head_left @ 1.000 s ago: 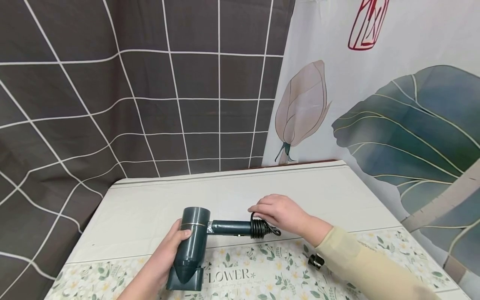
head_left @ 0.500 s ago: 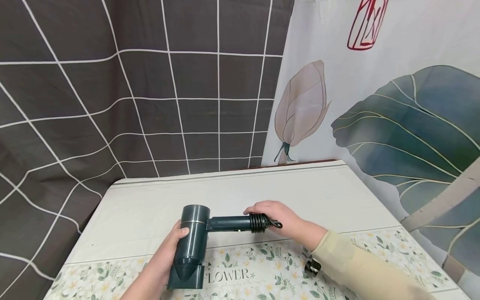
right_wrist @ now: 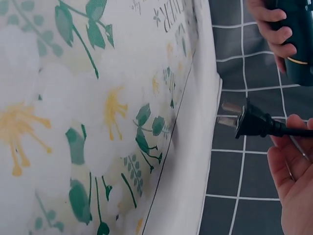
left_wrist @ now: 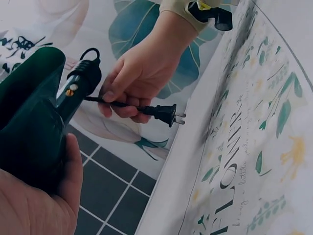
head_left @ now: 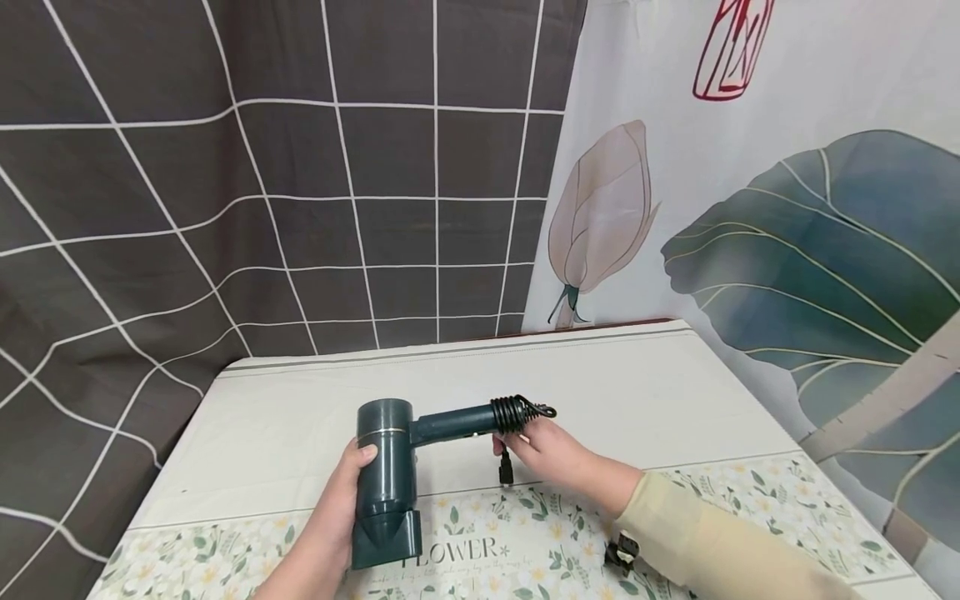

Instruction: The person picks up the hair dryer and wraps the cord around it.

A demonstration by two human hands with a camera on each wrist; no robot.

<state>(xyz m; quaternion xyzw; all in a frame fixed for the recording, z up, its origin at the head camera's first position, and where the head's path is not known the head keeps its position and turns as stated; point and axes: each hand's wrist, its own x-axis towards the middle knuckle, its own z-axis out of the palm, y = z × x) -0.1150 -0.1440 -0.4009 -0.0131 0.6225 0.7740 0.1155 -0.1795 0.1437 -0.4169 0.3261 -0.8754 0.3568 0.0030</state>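
A dark green hair dryer (head_left: 387, 471) is held over the table by my left hand (head_left: 330, 508), whose fingers wrap round its barrel with the thumb on the near side. Its handle points right, and the black power cord (head_left: 510, 414) is wound in coils round the handle's end, with a loop sticking out. My right hand (head_left: 558, 454) is just below the coils. In the left wrist view, the right hand (left_wrist: 144, 73) pinches the cord's free end between thumb and fingers. The two-pin plug (left_wrist: 165, 113) juts out past those fingers, prongs bare; the right wrist view shows the plug (right_wrist: 254, 120) too.
A table with a white and floral cloth (head_left: 465, 367) lies beneath both hands. Behind it hang a dark grid-patterned curtain (head_left: 390, 233) and a white curtain with leaf prints (head_left: 810, 250). A black wrist camera (head_left: 621, 552) sits at the right sleeve.
The right hand has gone from above the coils, round behind them, to below. The plug now hangs into view under the handle. The dryer's handle end has tipped upward.
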